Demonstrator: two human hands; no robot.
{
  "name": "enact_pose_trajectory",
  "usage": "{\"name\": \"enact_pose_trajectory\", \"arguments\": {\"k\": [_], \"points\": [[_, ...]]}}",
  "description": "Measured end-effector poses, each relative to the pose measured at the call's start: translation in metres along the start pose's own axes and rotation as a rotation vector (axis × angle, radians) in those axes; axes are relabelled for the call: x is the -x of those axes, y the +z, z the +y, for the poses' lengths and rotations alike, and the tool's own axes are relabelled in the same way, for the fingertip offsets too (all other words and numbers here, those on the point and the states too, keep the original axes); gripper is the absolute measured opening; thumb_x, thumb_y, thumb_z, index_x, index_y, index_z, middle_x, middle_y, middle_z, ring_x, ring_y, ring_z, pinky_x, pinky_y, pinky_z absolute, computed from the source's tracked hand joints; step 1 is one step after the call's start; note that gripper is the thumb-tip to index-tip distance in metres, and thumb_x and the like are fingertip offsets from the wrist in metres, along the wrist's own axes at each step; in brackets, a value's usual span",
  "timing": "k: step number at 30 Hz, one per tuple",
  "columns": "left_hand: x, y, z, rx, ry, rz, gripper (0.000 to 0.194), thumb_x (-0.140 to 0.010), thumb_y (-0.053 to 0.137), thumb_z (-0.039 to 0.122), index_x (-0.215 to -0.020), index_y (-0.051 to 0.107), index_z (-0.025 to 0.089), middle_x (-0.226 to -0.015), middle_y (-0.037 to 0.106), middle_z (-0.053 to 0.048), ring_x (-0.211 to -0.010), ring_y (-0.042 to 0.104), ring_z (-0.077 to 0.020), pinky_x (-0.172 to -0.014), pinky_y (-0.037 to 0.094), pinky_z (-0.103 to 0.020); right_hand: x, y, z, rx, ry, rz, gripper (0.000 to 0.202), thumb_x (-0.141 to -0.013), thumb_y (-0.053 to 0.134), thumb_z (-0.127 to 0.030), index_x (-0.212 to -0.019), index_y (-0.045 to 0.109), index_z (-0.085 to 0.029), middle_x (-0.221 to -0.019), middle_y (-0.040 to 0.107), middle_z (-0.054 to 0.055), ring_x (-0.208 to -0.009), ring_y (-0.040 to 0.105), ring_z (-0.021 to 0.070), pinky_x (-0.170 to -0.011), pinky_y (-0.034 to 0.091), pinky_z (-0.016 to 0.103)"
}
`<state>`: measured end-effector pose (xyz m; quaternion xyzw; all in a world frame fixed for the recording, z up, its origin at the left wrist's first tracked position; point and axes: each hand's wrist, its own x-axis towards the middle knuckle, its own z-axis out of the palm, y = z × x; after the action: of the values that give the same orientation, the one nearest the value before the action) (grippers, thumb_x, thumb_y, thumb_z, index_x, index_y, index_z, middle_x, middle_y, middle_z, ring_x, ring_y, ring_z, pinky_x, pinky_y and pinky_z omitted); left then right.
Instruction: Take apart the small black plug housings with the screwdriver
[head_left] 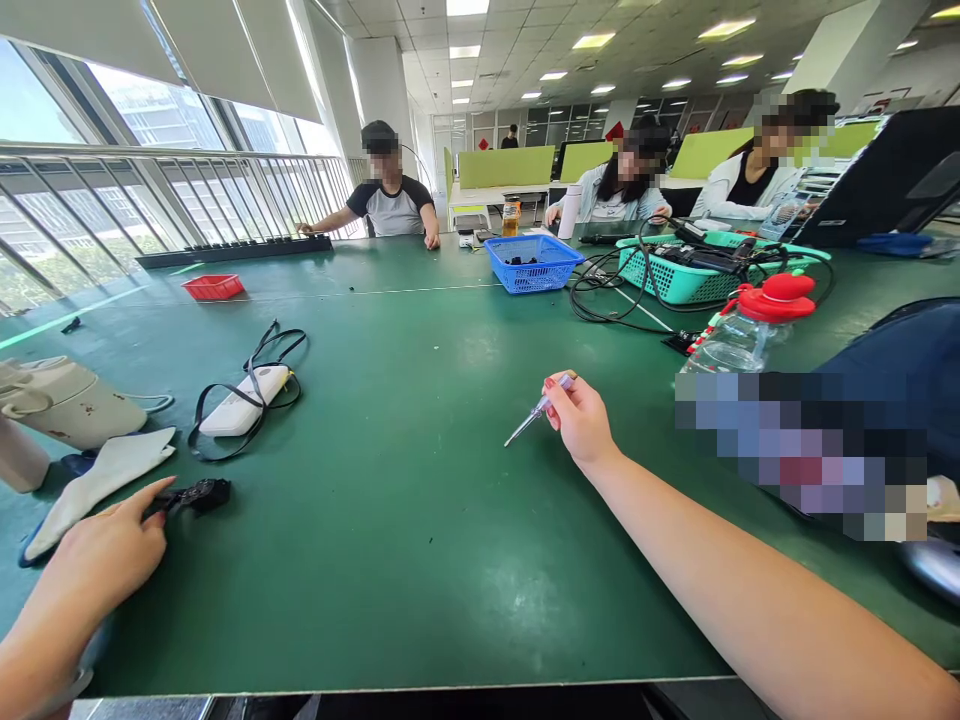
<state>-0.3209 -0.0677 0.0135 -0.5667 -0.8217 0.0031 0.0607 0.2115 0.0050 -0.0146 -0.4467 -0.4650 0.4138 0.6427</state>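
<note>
My right hand [581, 415] is closed around the handle of a small screwdriver [534, 414], whose metal tip points down and left just over the green table [360, 560]. At the left, my left hand [112, 545] touches a small black object [201, 495] with its fingertips; the index finger is stretched out and the thumb is bent near the object's edge. What the black object is cannot be made out. Beside that hand lies a pale cloth-like item [105, 485]. A white device [244, 402] with a dark strap rests further up the table.
A cream bottle [75, 400] lies at the left edge. Further back are a red tray [214, 288], a blue basket [532, 270] and a teal basket [660, 275] of cables. A red-capped bottle [739, 335] and dark bag [892, 370] stand right. Several people sit beyond.
</note>
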Motion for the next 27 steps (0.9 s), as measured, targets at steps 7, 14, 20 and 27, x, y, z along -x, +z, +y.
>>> {"name": "enact_pose_trajectory", "arguments": {"k": [7,14,20,27], "points": [[0.013,-0.021,0.019,0.097,0.315,0.149,0.059,-0.090,0.033,0.033,-0.148,0.041,0.024,-0.139,0.062,-0.007,-0.130,0.054,-0.0298,-0.111,0.041,-0.044,0.000,0.000,-0.001,-0.015,-0.018,0.019,0.045,-0.071,0.075,-0.062,-0.075,0.056,-0.022,-0.054,0.045,-0.007,-0.047,0.038,0.0083,-0.043,0.031,0.024],[0.005,-0.015,0.012,0.087,0.388,0.034,0.055,-0.086,0.037,0.034,-0.138,0.054,0.029,-0.129,0.069,-0.002,-0.127,0.057,-0.0272,-0.114,0.039,-0.042,0.000,-0.001,0.000,0.010,-0.034,0.006,0.043,-0.074,0.073,-0.062,-0.075,0.055,-0.022,-0.054,0.044,-0.007,-0.046,0.038,0.0086,-0.043,0.032,0.024],[0.005,-0.015,0.005,0.117,0.368,0.031,0.052,-0.086,0.036,0.036,-0.132,0.060,0.031,-0.127,0.071,0.001,-0.121,0.062,-0.0260,-0.112,0.041,-0.041,-0.001,-0.002,0.002,0.003,-0.031,0.011,0.044,-0.074,0.073,-0.063,-0.076,0.056,-0.022,-0.054,0.045,-0.007,-0.046,0.039,0.0085,-0.043,0.033,0.023],[0.002,-0.017,0.009,0.117,0.370,-0.014,0.050,-0.086,0.038,0.043,-0.128,0.063,0.032,-0.130,0.070,0.001,-0.123,0.061,-0.0288,-0.113,0.041,-0.044,-0.001,-0.001,0.001,0.016,-0.039,-0.004,0.042,-0.075,0.072,-0.062,-0.075,0.056,-0.022,-0.054,0.045,-0.006,-0.046,0.039,0.0089,-0.043,0.033,0.024]]}}
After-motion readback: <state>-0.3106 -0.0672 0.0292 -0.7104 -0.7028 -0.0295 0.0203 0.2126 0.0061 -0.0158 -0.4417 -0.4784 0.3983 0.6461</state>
